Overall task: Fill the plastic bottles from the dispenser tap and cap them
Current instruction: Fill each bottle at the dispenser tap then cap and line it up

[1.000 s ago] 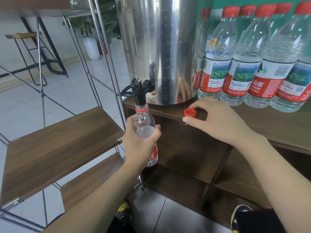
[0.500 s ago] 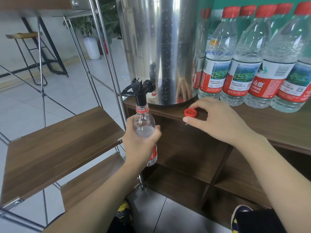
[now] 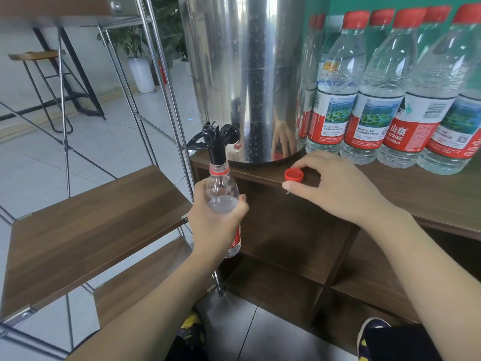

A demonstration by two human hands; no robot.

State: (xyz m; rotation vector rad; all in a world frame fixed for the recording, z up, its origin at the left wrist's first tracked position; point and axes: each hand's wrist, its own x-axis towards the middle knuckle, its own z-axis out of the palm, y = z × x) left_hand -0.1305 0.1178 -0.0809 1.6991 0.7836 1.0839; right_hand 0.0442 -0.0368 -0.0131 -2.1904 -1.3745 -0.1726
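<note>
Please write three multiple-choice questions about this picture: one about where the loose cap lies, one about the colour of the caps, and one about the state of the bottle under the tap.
1. Where is the loose cap?
A. on the wooden counter's front edge
B. on the floor
C. on the bottle

2. What colour are the caps of the standing bottles?
A. blue
B. red
C. white

3. The bottle in the left hand is:
A. capped
B. lying down
C. open, neck under the black tap

Answers: 1 A, it lies there by the right hand; 2 B, every visible cap is red; 3 C, the neck is uncapped and upright.

Glossy steel dispenser (image 3: 242, 74), wood-grain shelf (image 3: 429, 194).
</note>
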